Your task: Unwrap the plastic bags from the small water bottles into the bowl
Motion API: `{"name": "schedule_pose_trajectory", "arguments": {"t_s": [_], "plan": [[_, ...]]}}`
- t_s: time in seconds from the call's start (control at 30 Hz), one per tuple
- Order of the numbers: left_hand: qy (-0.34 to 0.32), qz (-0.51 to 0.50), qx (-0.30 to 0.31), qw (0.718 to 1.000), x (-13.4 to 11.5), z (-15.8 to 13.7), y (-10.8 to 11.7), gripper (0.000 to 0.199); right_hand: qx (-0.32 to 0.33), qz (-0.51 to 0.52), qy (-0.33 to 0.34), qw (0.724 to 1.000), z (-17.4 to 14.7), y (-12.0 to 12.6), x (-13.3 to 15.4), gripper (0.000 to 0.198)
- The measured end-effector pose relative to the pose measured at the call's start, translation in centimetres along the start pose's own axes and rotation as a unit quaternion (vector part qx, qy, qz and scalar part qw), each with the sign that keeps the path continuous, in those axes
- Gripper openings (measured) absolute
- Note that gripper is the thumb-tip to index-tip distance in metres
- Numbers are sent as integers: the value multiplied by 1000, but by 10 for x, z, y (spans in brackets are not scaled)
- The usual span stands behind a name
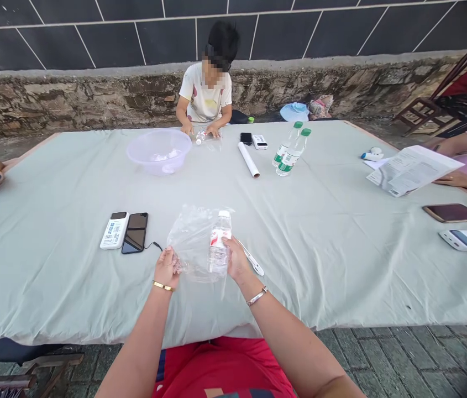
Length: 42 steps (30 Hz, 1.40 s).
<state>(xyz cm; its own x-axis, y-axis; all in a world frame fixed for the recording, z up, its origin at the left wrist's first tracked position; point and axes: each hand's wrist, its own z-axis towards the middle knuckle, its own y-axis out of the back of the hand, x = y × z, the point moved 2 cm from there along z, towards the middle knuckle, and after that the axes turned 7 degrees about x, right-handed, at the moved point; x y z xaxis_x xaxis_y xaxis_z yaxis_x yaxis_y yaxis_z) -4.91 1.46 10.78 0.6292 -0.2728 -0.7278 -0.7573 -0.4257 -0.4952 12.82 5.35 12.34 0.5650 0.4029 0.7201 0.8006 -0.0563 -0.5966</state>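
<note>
Near the table's front edge lies a sheet of clear plastic film [189, 232], partly crumpled. My left hand [166, 267] is closed on its bunched left edge. A clear plastic bottle [220, 249] with a white cap and a red-and-white label rests on the film's right part. My right hand [238, 260] grips the bottle from the right, thumb across the label. Just beyond that hand lies a slim white tool [253, 260], perhaps a utility knife, partly hidden by the hand.
A power bank [114, 230] and a phone [135, 232] lie to the left. Further back stand a translucent purple basin [158, 152], a white roll [248, 160] and two green-capped bottles [292, 152]. Across the table a person [205, 99] handles another small bottle. Others sit at both sides.
</note>
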Motion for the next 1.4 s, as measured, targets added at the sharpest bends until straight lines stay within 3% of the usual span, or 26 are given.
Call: {"name": "schedule_pose_trajectory", "arguments": {"t_s": [0.1, 0.2, 0.37, 0.57, 0.77, 0.9, 1.03, 1.17, 1.3, 1.4], "plan": [[53, 6, -18, 998, -1, 2, 14, 45, 28, -15, -87, 996, -3, 6, -4, 30], [99, 36, -23, 994, 3, 0, 15, 49, 38, -85, -86, 992, -5, 5, -12, 35], [18, 67, -51, 996, 8, -11, -8, 45, 37, -154, -60, 986, -6, 0, -19, 47], [-37, 20, 137, 990, -5, -47, -54, 46, 162, -116, -56, 978, -11, 1, -22, 55], [-30, -11, 174, 984, -27, -73, -69, 45, 160, -71, -89, 980, -19, 17, -34, 55], [-81, 16, 126, 989, -52, -68, -48, 42, 163, -56, -96, 980, -27, 24, -35, 52], [-129, 73, 8, 989, -70, -37, -3, 39, 101, -31, -101, 989, -29, 29, -29, 43], [-66, 123, -114, 984, -58, -6, 38, 39, 62, -59, -43, 995, -23, 32, -14, 43], [-26, 141, -135, 980, -41, 4, 56, 37, 102, -66, -45, 992, -16, 32, -4, 53], [-24, 146, -142, 979, -39, 5, 58, 36, 115, -78, -73, 988, -10, 33, -6, 50]]}}
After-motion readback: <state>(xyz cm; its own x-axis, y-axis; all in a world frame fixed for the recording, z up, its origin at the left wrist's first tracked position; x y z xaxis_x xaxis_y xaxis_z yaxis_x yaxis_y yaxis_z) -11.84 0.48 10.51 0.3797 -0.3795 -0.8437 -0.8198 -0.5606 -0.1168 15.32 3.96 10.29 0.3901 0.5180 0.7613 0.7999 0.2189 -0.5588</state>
